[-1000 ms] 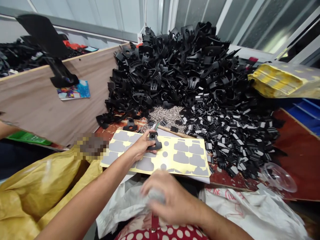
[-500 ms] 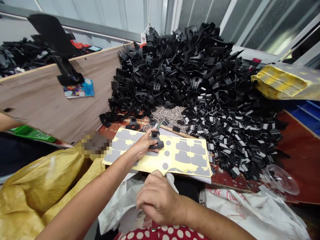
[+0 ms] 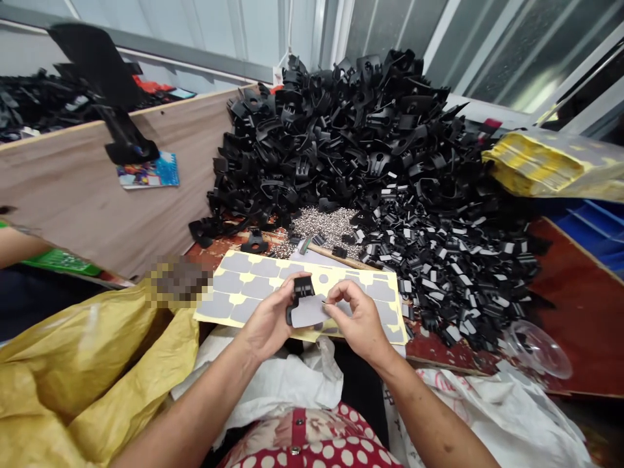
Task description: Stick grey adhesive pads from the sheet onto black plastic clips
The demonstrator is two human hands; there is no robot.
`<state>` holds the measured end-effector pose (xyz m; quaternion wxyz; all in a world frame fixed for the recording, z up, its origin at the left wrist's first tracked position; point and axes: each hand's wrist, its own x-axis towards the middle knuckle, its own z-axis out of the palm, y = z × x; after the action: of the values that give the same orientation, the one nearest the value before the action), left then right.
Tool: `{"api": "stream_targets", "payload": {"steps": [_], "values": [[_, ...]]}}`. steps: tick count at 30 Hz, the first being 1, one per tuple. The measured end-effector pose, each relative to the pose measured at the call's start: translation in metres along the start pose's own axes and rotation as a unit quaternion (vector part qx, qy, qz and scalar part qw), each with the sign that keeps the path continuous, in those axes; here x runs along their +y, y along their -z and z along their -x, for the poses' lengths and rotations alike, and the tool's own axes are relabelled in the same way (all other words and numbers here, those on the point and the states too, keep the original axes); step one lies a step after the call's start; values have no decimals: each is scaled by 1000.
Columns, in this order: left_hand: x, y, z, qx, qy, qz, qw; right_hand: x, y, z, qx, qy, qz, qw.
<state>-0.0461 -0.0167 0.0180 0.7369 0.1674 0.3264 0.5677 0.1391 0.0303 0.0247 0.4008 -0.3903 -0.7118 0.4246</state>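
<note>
My left hand (image 3: 273,318) is wrapped round a black plastic clip part (image 3: 303,288), held just above the front of the sticker sheet. A pale grey flat face (image 3: 308,313) shows on this part, towards me. My right hand (image 3: 355,317) is closed in a pinch at the right edge of that grey face. A tiny dark tip shows at its fingertips; I cannot make out what it is. Beneath both hands lies the yellow sheet of grey stickers (image 3: 236,300). Behind it are a wooden-handled tool (image 3: 341,255) and a loose black part (image 3: 254,242).
A high heap of black plastic parts (image 3: 331,136) rises at the back. Small metal pieces (image 3: 324,223) lie before it, with small black-and-grey pieces (image 3: 439,260) to the right. A wooden board (image 3: 97,195) borders the left; a clear plastic bowl (image 3: 539,351) is front right.
My right hand has risen from near my lap to the part. My left hand has drawn the part nearer to me and turned it, so its grey face now shows.
</note>
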Motion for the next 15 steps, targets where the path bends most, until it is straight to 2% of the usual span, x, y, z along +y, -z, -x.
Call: {"api": "stream_targets", "payload": {"steps": [15], "values": [[-8,1,-2,-22,-6,2,1000,11,-7,2,-13,0,17,1000]]}}
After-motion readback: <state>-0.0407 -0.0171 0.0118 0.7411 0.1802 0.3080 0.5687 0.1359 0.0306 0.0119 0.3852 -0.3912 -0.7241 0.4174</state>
